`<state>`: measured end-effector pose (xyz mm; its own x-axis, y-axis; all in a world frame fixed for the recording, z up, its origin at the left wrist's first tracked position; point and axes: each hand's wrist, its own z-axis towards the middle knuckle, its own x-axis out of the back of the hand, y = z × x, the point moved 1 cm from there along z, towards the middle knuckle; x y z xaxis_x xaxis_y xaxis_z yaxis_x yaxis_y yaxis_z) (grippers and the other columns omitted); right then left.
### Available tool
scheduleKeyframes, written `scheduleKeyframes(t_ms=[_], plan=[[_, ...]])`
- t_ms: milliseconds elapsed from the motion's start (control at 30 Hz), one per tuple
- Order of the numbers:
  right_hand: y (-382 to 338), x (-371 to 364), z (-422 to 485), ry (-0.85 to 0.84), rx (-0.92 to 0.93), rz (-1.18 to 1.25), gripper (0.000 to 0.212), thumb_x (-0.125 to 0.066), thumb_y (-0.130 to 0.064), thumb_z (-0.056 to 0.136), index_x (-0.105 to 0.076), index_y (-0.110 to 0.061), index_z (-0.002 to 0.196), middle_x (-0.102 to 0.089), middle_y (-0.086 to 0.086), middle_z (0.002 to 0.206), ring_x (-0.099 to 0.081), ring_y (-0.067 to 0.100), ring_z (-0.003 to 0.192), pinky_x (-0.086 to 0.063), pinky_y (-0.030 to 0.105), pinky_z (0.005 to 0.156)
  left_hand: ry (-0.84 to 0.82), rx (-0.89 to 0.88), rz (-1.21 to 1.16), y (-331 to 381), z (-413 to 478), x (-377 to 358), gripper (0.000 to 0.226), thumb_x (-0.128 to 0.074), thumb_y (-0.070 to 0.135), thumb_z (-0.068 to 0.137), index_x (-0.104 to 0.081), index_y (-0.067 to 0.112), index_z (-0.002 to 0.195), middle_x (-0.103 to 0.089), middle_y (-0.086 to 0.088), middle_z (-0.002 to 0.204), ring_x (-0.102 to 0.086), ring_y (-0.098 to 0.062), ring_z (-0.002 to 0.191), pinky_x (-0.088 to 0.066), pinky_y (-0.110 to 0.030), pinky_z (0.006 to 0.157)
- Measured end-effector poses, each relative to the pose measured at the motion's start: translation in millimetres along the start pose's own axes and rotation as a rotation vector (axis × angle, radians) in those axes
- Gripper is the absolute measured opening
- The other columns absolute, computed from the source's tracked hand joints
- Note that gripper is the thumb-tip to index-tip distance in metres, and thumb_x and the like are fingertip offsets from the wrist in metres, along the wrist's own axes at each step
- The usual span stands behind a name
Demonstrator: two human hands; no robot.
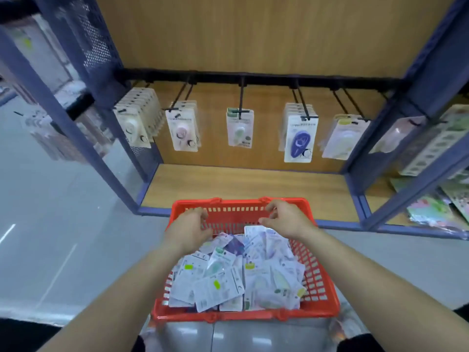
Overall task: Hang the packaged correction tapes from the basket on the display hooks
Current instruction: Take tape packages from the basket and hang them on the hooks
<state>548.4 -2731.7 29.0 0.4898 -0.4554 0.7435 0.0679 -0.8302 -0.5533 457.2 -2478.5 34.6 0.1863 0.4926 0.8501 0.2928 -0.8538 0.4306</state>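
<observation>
A red plastic basket [322, 288] sits on the floor below me, filled with several packaged correction tapes [228, 278] lying face down in a loose pile. My left hand [189, 228] hovers over the basket's far left part, fingers loosely curled, holding nothing. My right hand [285, 219] hovers over the far right part, fingers curled, just above a white package [253, 233]; I see no grip on it. Above, black display hooks [241, 97] carry hanging packages: cream [137, 125], pink [182, 128], green [239, 129], blue [300, 138], yellow [342, 138].
The hooks hang from a black rail [253, 77] inside a blue-framed shelf unit with a wooden back and a wooden bottom shelf [241, 184]. A neighbouring bay at right holds sticker sheets [436, 207]. Grey floor lies to the left.
</observation>
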Motion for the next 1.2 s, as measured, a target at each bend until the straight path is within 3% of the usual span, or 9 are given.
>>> scheduleKeyframes(t_ms=[200, 333, 500, 567, 667, 833, 1000, 1133, 1200], plan=[[83.9, -60.3, 23.1, -0.107, -0.161, 0.06, 0.049, -0.074, -0.041, 0.09, -0.058, -0.01, 0.126, -0.066, 0.006, 0.107, -0.066, 0.028, 0.105, -0.049, 0.035, 0.086, -0.213, 0.024, -0.01, -7.1, 21.8, -88.1, 0.054, -0.07, 0.032, 0.093, -0.053, 0.009, 0.138, -0.061, -0.011, 0.134, -0.058, -0.028, 0.121, -0.042, -0.03, 0.094], [117.7, -95.1, 30.9, -0.26, -0.177, 0.148, 0.059, -0.078, -0.043, 0.086, -0.057, -0.01, 0.13, -0.055, 0.002, 0.119, -0.058, 0.024, 0.12, -0.046, 0.036, 0.1, -0.317, 0.026, -0.025, -10.7, 36.3, -129.1, 0.06, -0.073, 0.05, 0.088, -0.055, 0.017, 0.134, -0.057, -0.006, 0.137, -0.056, -0.025, 0.12, -0.047, -0.036, 0.097], [135.0, -104.2, 25.6, -0.419, -0.079, 0.177, 0.098, -0.078, -0.084, 0.049, -0.057, -0.034, 0.13, -0.043, -0.004, 0.133, -0.05, 0.015, 0.124, -0.043, 0.035, 0.108, -0.473, -0.06, -0.006, -4.4, 33.9, -159.7, 0.093, -0.074, 0.075, 0.072, -0.047, 0.029, 0.148, -0.041, 0.002, 0.157, -0.033, -0.023, 0.146, -0.029, -0.039, 0.117], [141.2, -103.3, 23.9, -0.499, -0.057, 0.182, 0.088, -0.088, -0.068, 0.052, -0.057, -0.036, 0.128, -0.038, -0.004, 0.137, -0.045, 0.013, 0.13, -0.039, 0.03, 0.11, -0.487, -0.077, 0.027, -5.9, 34.0, -168.4, 0.099, -0.07, 0.08, 0.065, -0.044, 0.035, 0.15, -0.036, 0.004, 0.159, -0.028, -0.022, 0.149, -0.023, -0.042, 0.119], [148.7, -111.7, 21.1, -0.479, 0.029, 0.039, 0.077, -0.095, -0.04, 0.066, -0.058, -0.029, 0.132, -0.033, -0.006, 0.138, -0.043, 0.014, 0.128, -0.038, 0.028, 0.109, -0.455, -0.108, -0.006, -6.7, 37.9, -178.3, 0.094, -0.071, 0.078, 0.063, -0.042, 0.044, 0.146, -0.04, 0.008, 0.152, -0.032, -0.022, 0.144, -0.023, -0.045, 0.119], [147.7, -126.4, 17.3, -0.313, 0.048, 0.009, 0.064, -0.089, -0.045, 0.072, -0.061, -0.025, 0.127, -0.033, -0.013, 0.132, -0.052, 0.016, 0.119, -0.045, 0.038, 0.102, -0.381, -0.149, -0.017, -1.0, 43.5, -186.5, 0.061, -0.076, 0.067, 0.074, -0.055, 0.046, 0.127, -0.052, 0.017, 0.132, -0.044, -0.015, 0.132, -0.021, -0.044, 0.112], [145.9, -123.3, 24.0, -0.272, 0.041, 0.139, 0.05, -0.091, -0.038, 0.071, -0.07, -0.016, 0.112, -0.049, 0.001, 0.122, -0.052, 0.017, 0.111, -0.044, 0.031, 0.098, -0.385, -0.134, -0.001, 0.1, 48.6, -185.7, 0.051, -0.073, 0.066, 0.079, -0.061, 0.045, 0.124, -0.056, 0.015, 0.13, -0.041, -0.016, 0.13, -0.02, -0.041, 0.111], [147.9, -120.9, 26.5, -0.209, 0.036, 0.202, 0.042, -0.091, -0.035, 0.073, -0.072, -0.011, 0.102, -0.058, 0.008, 0.114, -0.057, 0.02, 0.102, -0.048, 0.04, 0.094, -0.396, -0.11, -0.029, 1.2, 52.6, -186.8, 0.039, -0.071, 0.058, 0.086, -0.066, 0.042, 0.121, -0.056, 0.011, 0.128, -0.042, -0.017, 0.13, -0.019, -0.04, 0.111], [143.4, -114.8, 29.2, -0.143, 0.019, 0.257, 0.043, -0.088, -0.037, 0.076, -0.071, -0.01, 0.104, -0.062, 0.009, 0.114, -0.061, 0.022, 0.102, -0.05, 0.044, 0.093, -0.354, -0.098, -0.099, 2.3, 54.1, -186.1, 0.031, -0.073, 0.053, 0.087, -0.069, 0.037, 0.113, -0.057, 0.01, 0.118, -0.05, -0.015, 0.119, -0.029, -0.039, 0.106]])
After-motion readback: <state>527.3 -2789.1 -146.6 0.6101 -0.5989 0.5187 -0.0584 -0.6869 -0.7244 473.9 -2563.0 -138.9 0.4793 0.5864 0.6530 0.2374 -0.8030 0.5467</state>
